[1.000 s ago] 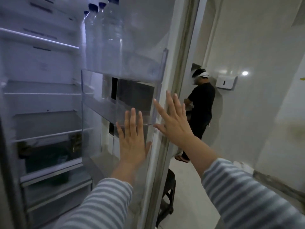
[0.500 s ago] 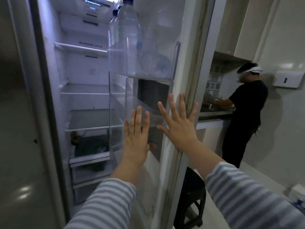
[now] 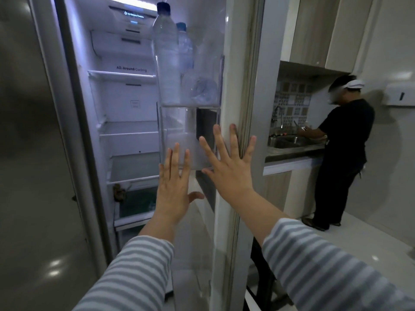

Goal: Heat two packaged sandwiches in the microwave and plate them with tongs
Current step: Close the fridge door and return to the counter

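The refrigerator door (image 3: 233, 63) stands partly open in front of me, its inner side facing me. My left hand (image 3: 174, 187) lies flat with straight fingers against the clear door bin (image 3: 177, 140). My right hand (image 3: 229, 169) is spread flat on the door's inner edge, fingers pointing up. Neither hand holds anything. No sandwiches, microwave or tongs are in sight. The lit fridge interior (image 3: 128, 104) shows bare shelves.
Water bottles (image 3: 167, 59) stand in the upper door bin. A person in black (image 3: 341, 153) works at a sink counter (image 3: 292, 147) on the right. A dark stool (image 3: 260, 277) stands low behind the door. The closed freezer door (image 3: 29, 153) fills the left.
The door has swung toward closing under both flat hands, and the view has turned right, bringing the fridge interior, the counter and the person more into sight.
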Demonstrator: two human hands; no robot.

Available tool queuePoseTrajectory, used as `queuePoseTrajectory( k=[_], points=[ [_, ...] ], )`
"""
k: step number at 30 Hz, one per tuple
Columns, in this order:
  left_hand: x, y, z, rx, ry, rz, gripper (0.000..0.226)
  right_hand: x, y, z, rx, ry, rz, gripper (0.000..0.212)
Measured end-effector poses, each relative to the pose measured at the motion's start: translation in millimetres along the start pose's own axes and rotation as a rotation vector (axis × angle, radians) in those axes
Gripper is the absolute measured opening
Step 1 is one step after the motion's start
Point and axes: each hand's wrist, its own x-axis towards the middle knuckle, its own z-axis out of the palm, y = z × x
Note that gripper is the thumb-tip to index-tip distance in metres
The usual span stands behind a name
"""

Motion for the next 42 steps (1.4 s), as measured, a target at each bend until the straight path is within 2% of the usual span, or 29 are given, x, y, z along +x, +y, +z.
queuePoseTrajectory(
  k=[6, 8, 11, 14, 16, 18, 21, 24, 27, 30, 33, 37, 42],
  points=[
    [-5, -54, -15, 0.116, -0.053, -0.121, 0.135, 20, -70, -18, 0.025, -0.052, 0.029, 0.090],
    [-9, -63, -21, 0.173, -0.052, -0.209, 0.133, 25, -91, -27, 0.068, -0.054, -0.001, 0.078],
    [-14, -63, -30, 0.199, -0.031, -0.309, 0.113, 26, -112, -37, 0.150, 0.016, -0.103, 0.067],
    [-16, -65, -42, 0.128, 0.000, -0.249, 0.086, 26, -118, -38, 0.244, 0.158, -0.087, 0.064],
    [-18, -72, -53, 0.065, 0.087, -0.186, 0.075, 30, -114, -37, 0.285, 0.222, -0.021, 0.059],
    [-18, -82, -60, 0.040, 0.132, -0.150, 0.077, 35, -110, -34, 0.338, 0.207, 0.059, 0.057],
    [-15, -100, -64, 0.097, 0.111, -0.113, 0.090, 46, -109, -22, 0.382, 0.082, 0.157, 0.058],
    [-11, -128, -66, 0.183, 0.096, -0.111, 0.100, 62, -120, -5, 0.405, -0.053, 0.109, 0.061],
    [-5, -163, -70, 0.270, 0.093, -0.183, 0.110, 85, -152, 11, 0.432, -0.084, 0.019, 0.063],
    [2, -195, -68, 0.321, 0.089, -0.226, 0.111, 107, -186, 31, 0.488, -0.048, 0.035, 0.067],
    [7, -215, -54, 0.321, 0.125, -0.217, 0.099, 125, -205, 57, 0.512, 0.046, -0.017, 0.063],
    [8, -237, -18, 0.276, 0.140, -0.146, 0.079, 156, -215, 97, 0.543, 0.152, -0.087, 0.062],
    [19, -255, 31, 0.119, 0.172, -0.202, 0.074, 195, -222, 152, 0.488, 0.222, -0.188, 0.059]
  ],
)
